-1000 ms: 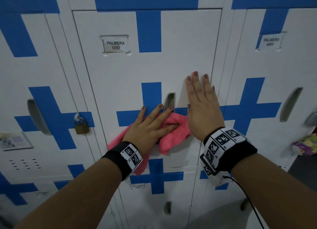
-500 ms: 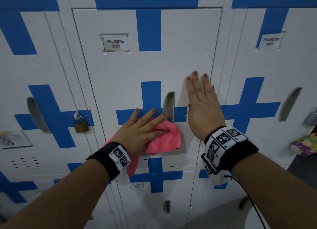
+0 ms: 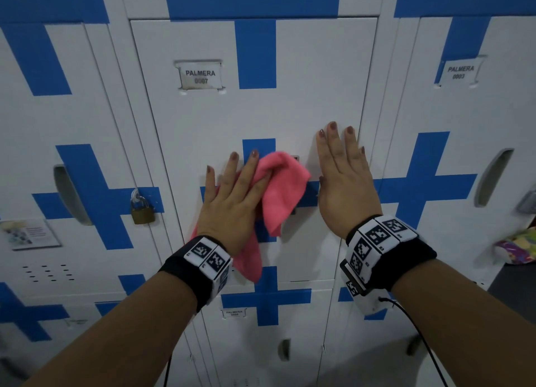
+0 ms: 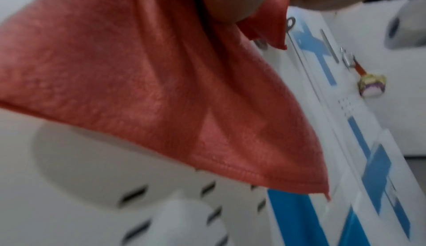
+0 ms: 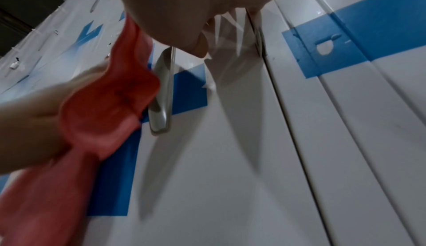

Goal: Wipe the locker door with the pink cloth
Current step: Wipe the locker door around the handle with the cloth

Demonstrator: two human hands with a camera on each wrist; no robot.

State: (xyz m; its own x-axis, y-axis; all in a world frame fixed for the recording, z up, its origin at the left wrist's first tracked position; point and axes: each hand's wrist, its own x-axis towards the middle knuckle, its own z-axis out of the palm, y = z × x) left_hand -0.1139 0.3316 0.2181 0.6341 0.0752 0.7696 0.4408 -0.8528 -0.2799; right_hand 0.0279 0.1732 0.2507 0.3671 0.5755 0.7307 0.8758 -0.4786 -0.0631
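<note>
The white locker door (image 3: 304, 76) with blue crosses carries the label PALMERA 0007 (image 3: 200, 76). My left hand (image 3: 232, 189) presses the pink cloth (image 3: 285, 189) against the door's middle, fingers straight and spread. The cloth bunches to the right of my index finger, covers most of the handle recess, and one end hangs down below my wrist. In the left wrist view the cloth (image 4: 138, 67) fills the frame. My right hand (image 3: 342, 178) lies flat on the door near its right edge, fingers straight. The right wrist view shows the cloth (image 5: 108, 104) beside the handle recess (image 5: 161, 95).
A brass padlock (image 3: 142, 209) hangs on the locker to the left. More lockers stand on both sides, and a lower locker (image 3: 266, 343) sits under this door. A colourful object (image 3: 519, 247) hangs at the far right.
My left hand has slid the cloth up and to the right, over the handle recess. My right hand has stayed flat in the same place.
</note>
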